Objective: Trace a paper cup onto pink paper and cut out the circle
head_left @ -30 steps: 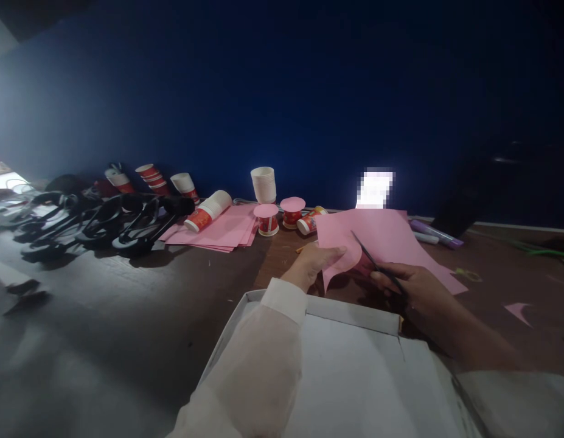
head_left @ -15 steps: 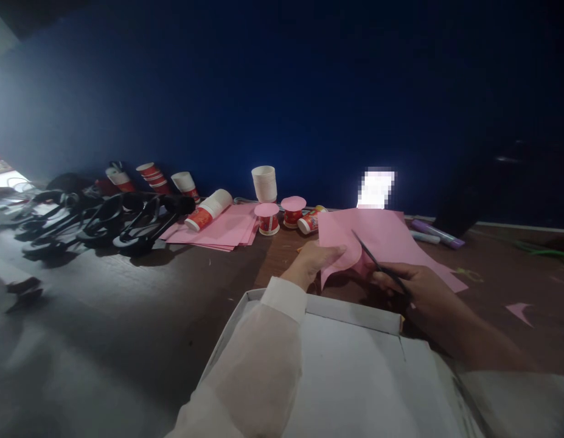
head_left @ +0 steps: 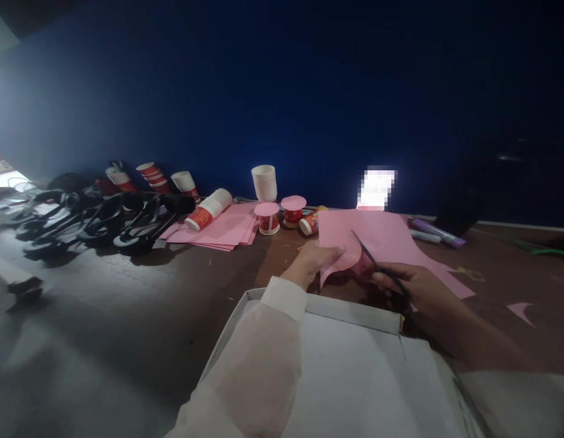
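Observation:
My left hand (head_left: 314,260) grips the lower left part of a large pink sheet (head_left: 386,234), its thumb lying on top. Dark scissors (head_left: 377,266) are in my right hand (head_left: 407,283), whose fingers are closed round the handles. The blades lie across the sheet, just right of a rounded cut edge, with the tip pointing up and left. Behind my left hand, two red cups (head_left: 269,224) each carry a pink paper disc (head_left: 293,202). A tall stack of white cups (head_left: 264,182) stands behind them.
A white box (head_left: 355,365) lies nearest me. To the left are pink sheets (head_left: 213,234) under a cup stack (head_left: 208,210), and black-framed objects (head_left: 140,228). Markers (head_left: 439,233), a pink scrap (head_left: 521,313) and a bright screen (head_left: 376,188) are to the right.
The right-hand part of the pink sheet has shifted slightly right and down. Both hands and the scissors are almost where they were.

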A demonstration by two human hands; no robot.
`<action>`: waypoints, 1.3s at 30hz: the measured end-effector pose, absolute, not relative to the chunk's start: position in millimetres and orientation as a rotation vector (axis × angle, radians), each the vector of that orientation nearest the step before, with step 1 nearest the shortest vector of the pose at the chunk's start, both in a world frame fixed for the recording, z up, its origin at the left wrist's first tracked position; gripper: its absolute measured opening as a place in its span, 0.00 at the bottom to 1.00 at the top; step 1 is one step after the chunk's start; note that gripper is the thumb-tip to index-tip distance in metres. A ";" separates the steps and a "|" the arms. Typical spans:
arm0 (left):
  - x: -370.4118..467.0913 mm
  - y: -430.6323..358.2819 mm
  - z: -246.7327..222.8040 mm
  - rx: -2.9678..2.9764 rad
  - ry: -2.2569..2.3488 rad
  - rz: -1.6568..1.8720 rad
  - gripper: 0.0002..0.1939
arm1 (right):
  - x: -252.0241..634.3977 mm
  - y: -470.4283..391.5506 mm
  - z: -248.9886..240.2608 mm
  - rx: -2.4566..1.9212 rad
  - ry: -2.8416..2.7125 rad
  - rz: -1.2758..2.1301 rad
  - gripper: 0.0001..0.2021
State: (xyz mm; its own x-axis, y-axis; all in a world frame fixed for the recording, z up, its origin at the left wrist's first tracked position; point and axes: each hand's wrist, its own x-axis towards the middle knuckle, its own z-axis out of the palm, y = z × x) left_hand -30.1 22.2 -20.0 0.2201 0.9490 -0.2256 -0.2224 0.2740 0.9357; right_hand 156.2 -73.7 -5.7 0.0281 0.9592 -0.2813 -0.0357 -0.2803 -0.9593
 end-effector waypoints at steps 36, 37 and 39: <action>-30.8 22.5 -22.6 0.927 0.865 0.891 0.20 | 158.9 -73.3 1.7 -1.506 -1.144 1.298 0.28; -30.9 22.6 -23.1 0.925 0.859 0.892 0.20 | 157.8 -74.0 3.2 -1.510 -1.129 1.299 0.28; -30.8 23.1 -24.2 0.916 0.849 0.891 0.21 | 155.2 -75.6 6.1 -1.510 -1.088 1.318 0.28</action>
State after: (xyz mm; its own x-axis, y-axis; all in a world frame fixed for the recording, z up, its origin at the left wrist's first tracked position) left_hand -30.8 23.1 -24.2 0.3802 0.8986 -0.2191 -0.2618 0.3317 0.9063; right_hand 155.2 -75.6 6.1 0.0721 0.9602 -0.2700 0.0833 -0.2755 -0.9577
